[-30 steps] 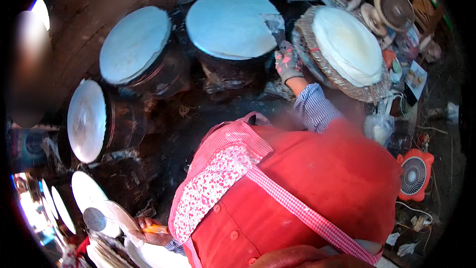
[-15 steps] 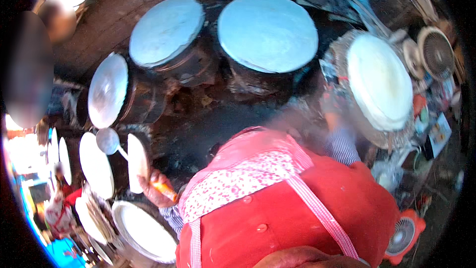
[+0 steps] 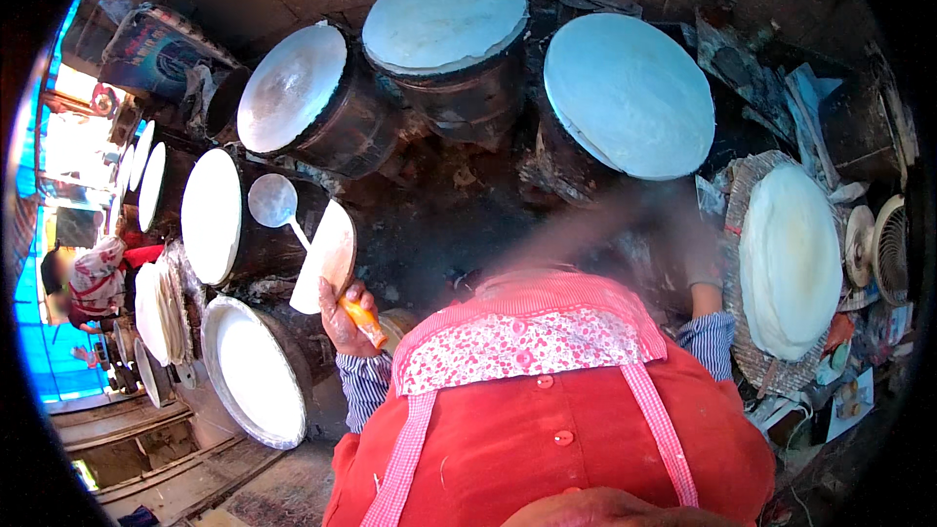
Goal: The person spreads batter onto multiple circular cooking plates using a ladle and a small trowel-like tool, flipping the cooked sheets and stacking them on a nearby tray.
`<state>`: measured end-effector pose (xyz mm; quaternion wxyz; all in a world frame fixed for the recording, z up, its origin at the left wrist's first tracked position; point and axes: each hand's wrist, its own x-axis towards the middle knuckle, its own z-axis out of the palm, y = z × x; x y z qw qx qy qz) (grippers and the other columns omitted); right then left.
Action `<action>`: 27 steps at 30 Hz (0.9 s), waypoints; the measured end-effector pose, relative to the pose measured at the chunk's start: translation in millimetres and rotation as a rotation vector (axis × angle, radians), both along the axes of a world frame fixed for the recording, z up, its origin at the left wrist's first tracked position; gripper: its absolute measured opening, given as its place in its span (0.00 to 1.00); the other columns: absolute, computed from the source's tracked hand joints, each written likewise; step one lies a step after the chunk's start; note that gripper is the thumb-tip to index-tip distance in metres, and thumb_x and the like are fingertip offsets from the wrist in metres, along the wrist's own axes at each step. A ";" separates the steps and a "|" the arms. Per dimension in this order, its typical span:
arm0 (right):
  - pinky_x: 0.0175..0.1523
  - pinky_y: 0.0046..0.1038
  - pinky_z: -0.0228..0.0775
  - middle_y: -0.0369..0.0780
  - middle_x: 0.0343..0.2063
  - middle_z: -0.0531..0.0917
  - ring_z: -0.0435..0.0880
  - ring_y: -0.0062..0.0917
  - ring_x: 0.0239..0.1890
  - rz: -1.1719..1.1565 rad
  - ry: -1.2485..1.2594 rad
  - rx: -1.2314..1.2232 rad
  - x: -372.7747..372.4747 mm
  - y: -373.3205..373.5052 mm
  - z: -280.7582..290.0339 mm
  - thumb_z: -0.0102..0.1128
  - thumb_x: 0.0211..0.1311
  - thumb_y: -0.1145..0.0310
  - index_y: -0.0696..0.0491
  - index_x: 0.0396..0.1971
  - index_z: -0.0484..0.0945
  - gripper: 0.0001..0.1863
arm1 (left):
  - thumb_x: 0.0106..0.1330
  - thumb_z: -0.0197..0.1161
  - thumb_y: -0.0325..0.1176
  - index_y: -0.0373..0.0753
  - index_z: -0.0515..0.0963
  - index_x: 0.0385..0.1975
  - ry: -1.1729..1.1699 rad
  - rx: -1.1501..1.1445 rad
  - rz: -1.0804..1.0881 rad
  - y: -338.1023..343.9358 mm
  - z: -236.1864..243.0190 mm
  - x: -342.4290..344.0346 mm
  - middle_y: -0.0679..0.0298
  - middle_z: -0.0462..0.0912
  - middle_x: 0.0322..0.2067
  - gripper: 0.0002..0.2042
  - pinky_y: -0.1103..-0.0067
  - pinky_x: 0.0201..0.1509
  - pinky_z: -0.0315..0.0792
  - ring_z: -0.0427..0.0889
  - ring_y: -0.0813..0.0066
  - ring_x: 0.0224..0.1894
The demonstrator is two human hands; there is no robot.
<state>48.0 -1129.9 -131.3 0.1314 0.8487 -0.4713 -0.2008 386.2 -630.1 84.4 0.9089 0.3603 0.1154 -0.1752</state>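
My left hand [image 3: 353, 320] grips the orange handle [image 3: 363, 322] of a broad, pale scraper with a curved edge [image 3: 327, 259]. Behind its blade runs the handle of a round, shallow white ladle [image 3: 273, 200]; whether the same hand holds it is hidden. Low on the right, my right hand [image 3: 705, 259] is smeared by motion, its fingers unreadable. It is between a griddle covered by a thin pale sheet [image 3: 630, 96] and a thick stack of round pale sheets [image 3: 791, 259] on a woven tray [image 3: 747, 342].
More drum-shaped stoves with round tops, one pale-covered [image 3: 444, 20] and one greyish [image 3: 293, 88], curve round in front. At left are another round top [image 3: 211, 217] and a wide basin of white stuff [image 3: 254, 371]. A fan [image 3: 890, 249] stands far right. Another person [image 3: 98, 273] is far left.
The view has swung, so the stoves sit further right. My left hand has risen with the scraper, whose blade now shows broader. My right hand stays by the stack, blurred.
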 end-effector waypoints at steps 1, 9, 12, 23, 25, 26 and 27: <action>0.42 0.37 0.70 0.39 0.45 0.73 0.76 0.37 0.42 -0.006 -0.002 -0.019 -7.2 -3.8 -15.8 0.47 0.55 0.60 0.52 0.47 0.69 0.20 | 0.64 0.51 0.44 0.37 0.66 0.45 0.010 0.008 0.008 -5.0 0.1 -0.3 0.68 0.66 0.21 0.18 0.86 0.20 0.67 0.65 0.82 0.20; 0.43 0.36 0.70 0.40 0.43 0.74 0.75 0.35 0.42 -0.221 -0.180 0.035 18.9 8.8 41.8 0.50 0.54 0.61 0.52 0.45 0.70 0.19 | 0.58 0.57 0.52 0.41 0.67 0.37 0.109 0.094 -0.111 23.9 -11.5 -9.3 0.66 0.68 0.18 0.20 0.87 0.16 0.65 0.68 0.78 0.17; 0.43 0.36 0.69 0.41 0.42 0.74 0.75 0.35 0.42 -0.278 -0.215 0.040 4.7 19.1 68.2 0.52 0.53 0.61 0.52 0.45 0.71 0.19 | 0.59 0.56 0.52 0.39 0.66 0.38 0.059 0.039 -0.159 7.2 -6.0 -7.6 0.66 0.68 0.18 0.21 0.87 0.16 0.66 0.69 0.78 0.16; 0.44 0.35 0.69 0.42 0.40 0.75 0.74 0.34 0.42 0.657 -0.950 -0.133 198.7 64.5 170.5 0.57 0.50 0.63 0.52 0.42 0.73 0.18 | 0.64 0.50 0.49 0.38 0.66 0.45 0.070 0.044 -0.042 0.4 3.6 -4.6 0.68 0.65 0.17 0.20 0.85 0.17 0.65 0.63 0.80 0.16; 0.43 0.35 0.71 0.41 0.37 0.76 0.75 0.32 0.40 0.836 -1.126 0.111 273.6 79.2 158.8 0.56 0.52 0.67 0.54 0.39 0.74 0.14 | 0.63 0.50 0.51 0.40 0.67 0.45 0.060 0.084 0.098 7.1 -7.1 -1.7 0.68 0.65 0.16 0.21 0.85 0.16 0.66 0.65 0.79 0.15; 0.45 0.35 0.69 0.39 0.35 0.75 0.75 0.28 0.39 0.570 -1.374 0.678 309.0 92.3 160.5 0.54 0.55 0.66 0.55 0.40 0.73 0.14 | 0.63 0.50 0.51 0.41 0.67 0.45 0.068 0.075 0.126 11.0 -12.4 1.7 0.69 0.65 0.16 0.21 0.85 0.16 0.66 0.66 0.78 0.15; 0.47 0.36 0.66 0.40 0.37 0.74 0.73 0.29 0.41 0.757 -1.220 0.534 341.6 99.8 158.5 0.54 0.54 0.64 0.55 0.40 0.72 0.15 | 0.63 0.50 0.52 0.42 0.67 0.45 0.069 0.074 0.172 15.5 -14.4 -5.7 0.69 0.65 0.16 0.20 0.85 0.16 0.66 0.66 0.78 0.15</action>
